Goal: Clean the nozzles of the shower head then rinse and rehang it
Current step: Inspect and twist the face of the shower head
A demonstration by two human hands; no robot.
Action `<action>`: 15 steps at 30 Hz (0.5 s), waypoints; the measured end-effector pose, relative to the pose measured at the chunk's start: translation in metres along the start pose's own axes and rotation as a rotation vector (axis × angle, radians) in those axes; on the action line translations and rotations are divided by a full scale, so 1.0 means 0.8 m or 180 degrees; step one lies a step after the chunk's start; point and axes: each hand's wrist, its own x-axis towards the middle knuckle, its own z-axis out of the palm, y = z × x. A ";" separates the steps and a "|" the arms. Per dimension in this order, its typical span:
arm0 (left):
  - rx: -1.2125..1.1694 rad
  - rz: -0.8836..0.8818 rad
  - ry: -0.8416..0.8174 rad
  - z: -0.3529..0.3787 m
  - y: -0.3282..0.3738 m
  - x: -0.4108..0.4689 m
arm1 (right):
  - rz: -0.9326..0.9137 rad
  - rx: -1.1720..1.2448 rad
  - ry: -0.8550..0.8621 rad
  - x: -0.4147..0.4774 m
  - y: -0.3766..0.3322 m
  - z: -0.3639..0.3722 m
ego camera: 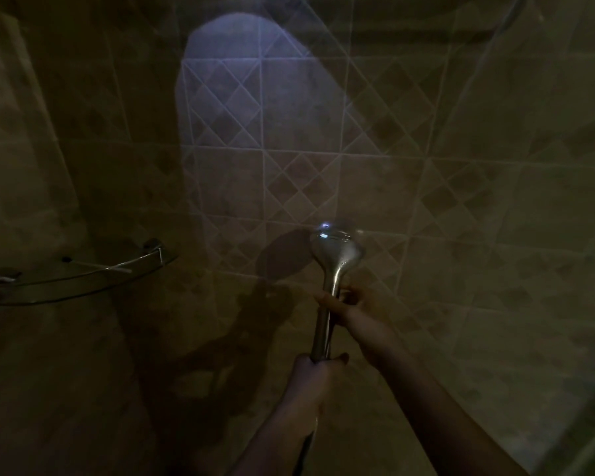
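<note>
In a dim shower stall I hold a chrome shower head upright, its round head at the top and its back toward me, so the nozzles are hidden. My left hand grips the bottom of the handle. My right hand is wrapped around the handle just below the head. The hose drops from the handle along my left forearm, barely visible.
A glass corner shelf with metal brackets is mounted at the left. Beige tiled walls with a diamond pattern surround me. A bluish patch of light falls on the wall above. A curved glass edge runs at the lower right.
</note>
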 end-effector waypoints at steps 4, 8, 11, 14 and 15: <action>-0.0065 0.0035 -0.0083 0.001 -0.008 0.002 | 0.0372 0.1023 -0.0628 -0.010 -0.005 -0.001; -0.0088 -0.0044 0.0024 0.005 -0.010 0.006 | -0.0010 -0.0084 -0.0293 -0.008 -0.005 0.002; -0.0069 -0.0078 0.0001 0.002 -0.010 0.009 | -0.0007 -0.0345 -0.0055 -0.004 -0.003 0.004; -0.0117 -0.0002 -0.0039 -0.002 -0.012 0.010 | 0.0161 0.0214 -0.0289 -0.002 -0.003 -0.003; -0.0107 -0.0001 -0.0021 -0.002 -0.011 0.009 | 0.0223 0.0444 -0.0449 -0.002 -0.003 -0.006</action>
